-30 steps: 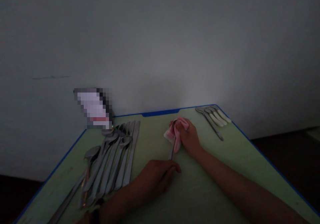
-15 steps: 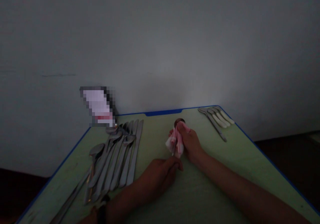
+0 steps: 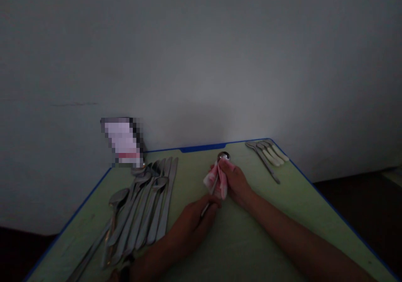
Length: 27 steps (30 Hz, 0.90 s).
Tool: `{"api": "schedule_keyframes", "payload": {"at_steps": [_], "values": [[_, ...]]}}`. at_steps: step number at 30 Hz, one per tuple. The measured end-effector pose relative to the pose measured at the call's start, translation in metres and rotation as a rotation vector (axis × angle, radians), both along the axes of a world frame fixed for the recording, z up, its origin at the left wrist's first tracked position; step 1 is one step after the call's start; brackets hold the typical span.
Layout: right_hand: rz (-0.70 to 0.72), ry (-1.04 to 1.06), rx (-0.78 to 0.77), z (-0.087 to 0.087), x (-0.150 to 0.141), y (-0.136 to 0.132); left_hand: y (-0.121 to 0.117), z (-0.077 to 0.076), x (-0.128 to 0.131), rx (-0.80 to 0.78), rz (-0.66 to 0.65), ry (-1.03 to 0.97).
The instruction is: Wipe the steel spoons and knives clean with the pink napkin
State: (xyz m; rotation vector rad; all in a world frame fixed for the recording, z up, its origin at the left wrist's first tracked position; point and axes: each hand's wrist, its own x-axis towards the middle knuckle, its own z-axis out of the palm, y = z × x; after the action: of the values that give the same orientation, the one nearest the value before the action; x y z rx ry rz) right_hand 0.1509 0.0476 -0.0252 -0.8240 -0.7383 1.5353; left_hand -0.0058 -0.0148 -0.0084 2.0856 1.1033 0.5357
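Note:
A metal spoon (image 3: 224,156) is held over the middle of the table, its round bowl pointing toward the wall. My left hand (image 3: 197,217) is closed around the lower part of its handle. Just below the bowl, my right hand (image 3: 235,179) presses a pink and white cloth (image 3: 222,183) around the spoon's neck. Part of the handle shows between the folds of cloth and my left fingers. Left of my hands lies a spread of metal cutlery (image 3: 144,215), mostly spoons, with some long flat handles.
At the table's far right corner lie a plain metal utensil (image 3: 264,164) and several small white-handled pieces (image 3: 272,154). A blurred-out phone-like object (image 3: 121,139) leans at the back left. The green table (image 3: 251,240) has a blue edge and meets a grey wall (image 3: 201,64).
My right hand and the cloth have slid from the spoon's bowl down to its neck, so the bowl shows. My left hand stays on the handle. The view has shifted slightly.

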Motion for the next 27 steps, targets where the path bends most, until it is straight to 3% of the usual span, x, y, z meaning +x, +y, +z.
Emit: {"api": "schedule_keyframes", "payload": {"at_steps": [3, 7, 13, 18, 23, 27], "values": [[-0.091, 0.122, 0.041, -0.001, 0.006, 0.010, 0.000, 0.004, -0.001, -0.022, -0.007, 0.004], [0.006, 0.239, 0.053, -0.002, 0.015, 0.018, -0.003, 0.008, -0.002, -0.063, -0.072, -0.004], [-0.072, 0.127, -0.009, -0.005, 0.015, 0.016, -0.006, 0.011, -0.006, 0.012, -0.068, 0.000], [0.028, 0.066, -0.022, -0.006, 0.014, 0.014, -0.003, 0.003, -0.003, 0.120, -0.109, 0.065], [0.197, 0.066, -0.010, 0.000, 0.013, 0.009, 0.000, -0.002, 0.000, 0.034, -0.049, 0.064], [0.228, 0.109, -0.023, 0.005, 0.011, 0.007, 0.000, -0.001, 0.000, 0.019, -0.062, 0.047]]}}
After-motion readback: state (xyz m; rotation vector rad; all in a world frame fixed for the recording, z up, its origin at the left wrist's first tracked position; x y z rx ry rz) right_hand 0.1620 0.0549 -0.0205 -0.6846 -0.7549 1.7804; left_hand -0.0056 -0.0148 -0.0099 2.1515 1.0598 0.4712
